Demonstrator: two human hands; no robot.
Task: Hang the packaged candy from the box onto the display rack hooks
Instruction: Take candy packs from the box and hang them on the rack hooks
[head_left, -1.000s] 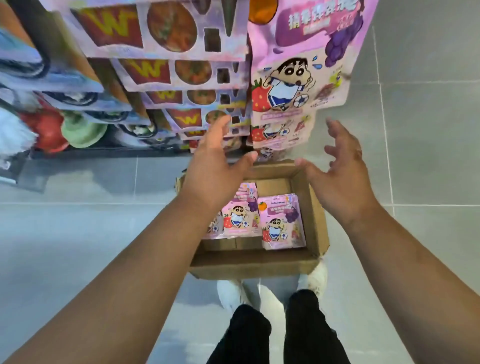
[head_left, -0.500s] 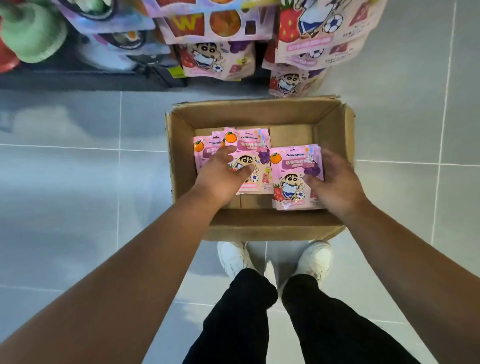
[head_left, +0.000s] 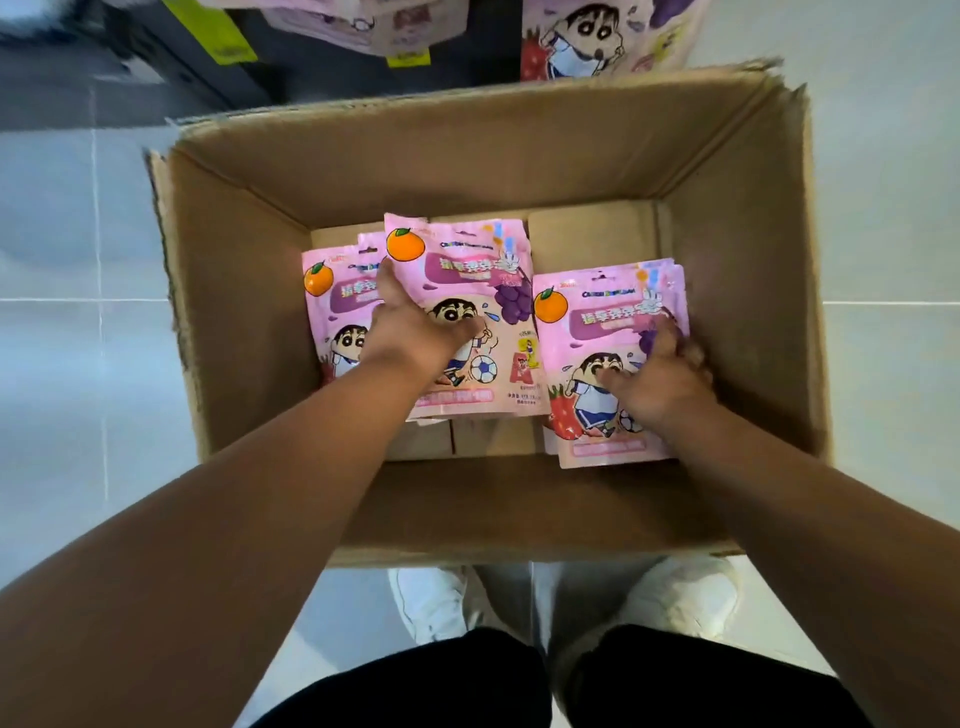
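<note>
**Head view: both hands down in the box, next packs being grabbed**

Change: a second ago both hands were up at the rack, fingers spread and empty. Half a second ago they had dropped onto the candy. Now the view sits much closer over the box (head_left: 234, 322), so the person is bending in.

- left hand (head_left: 415, 332): thumb across the face of the middle pack (head_left: 467, 260), fingers tucked past its left edge, clamped on it. That pack overlaps the left stack (head_left: 332, 306) and looks slightly raised off it. I can't tell whether it is one pack or several.
- right hand (head_left: 660, 374): thumb on the face of the right stack (head_left: 597, 317), fingers curled over its right edge. It reads as a grip, though motion blur softens it.
- All loose candy is on the box bottom, in three piles. The box stands on the floor (head_left: 78, 389) below the rack.
- hanging packs (head_left: 592, 36) show at the top edge. Hooks are out of frame.

Meaning: the last hang looks finished and this is the pickup for the next cycle. Nothing has cleared the box rim yet. Next comes the lift, then finding the hang holes along the top edges.
</note>
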